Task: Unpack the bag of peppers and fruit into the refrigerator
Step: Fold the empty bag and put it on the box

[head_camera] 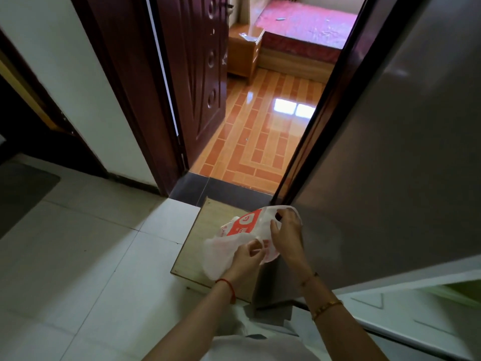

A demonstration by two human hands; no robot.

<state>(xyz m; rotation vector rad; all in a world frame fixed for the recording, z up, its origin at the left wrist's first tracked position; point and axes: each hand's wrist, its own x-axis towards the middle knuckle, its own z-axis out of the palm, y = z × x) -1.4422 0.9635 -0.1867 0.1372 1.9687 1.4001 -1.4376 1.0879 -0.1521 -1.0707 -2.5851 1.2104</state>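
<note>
A white plastic bag with a red printed panel rests on a low wooden stool beside the refrigerator. My left hand pinches the bag's near edge, a red cord around its wrist. My right hand grips the bag's far handle, a gold bracelet on that forearm. What the bag holds is hidden. The grey refrigerator door stands open on the right, and its white inner edge shows at the lower right.
An open dark wooden door leads to a room with orange tiles, a bed and a small cabinet. A dark mat lies on the pale tile floor at the left.
</note>
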